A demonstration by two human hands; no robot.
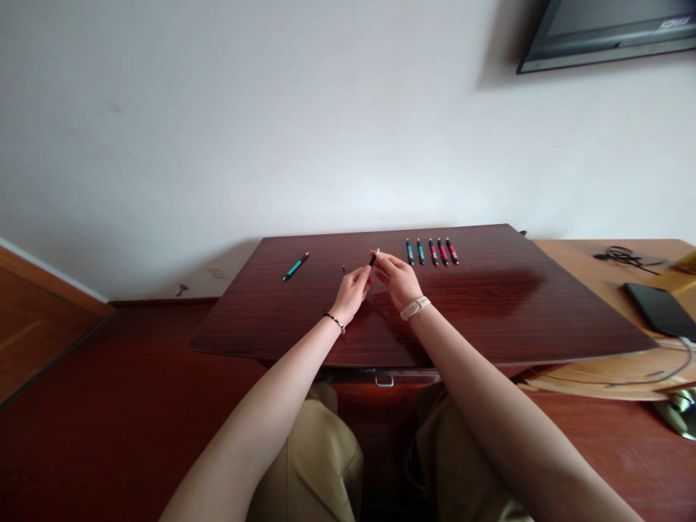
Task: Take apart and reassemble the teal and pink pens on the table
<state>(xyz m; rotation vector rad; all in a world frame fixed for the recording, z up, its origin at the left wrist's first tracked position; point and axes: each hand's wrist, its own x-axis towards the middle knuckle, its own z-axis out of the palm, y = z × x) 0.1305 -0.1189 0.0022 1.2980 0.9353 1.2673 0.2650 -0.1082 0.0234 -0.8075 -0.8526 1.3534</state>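
Mid-frame, the left hand [351, 293] pinches a partly hidden black-and-silver pen [373, 258]; the right hand [399, 281], close beside it, has fingertips at the silver end (whether gripping, I cannot tell). Left of centre lie a small dark piece [344, 269] and a teal-and-black pen [296, 267]; right of centre, five pens [433, 252] in a row.

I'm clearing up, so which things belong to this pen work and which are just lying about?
Likely involved:
dark pen piece in left hand
small dark piece
lone turquoise pen
row of five pens

Likely just lying about:
black cable
flat black device
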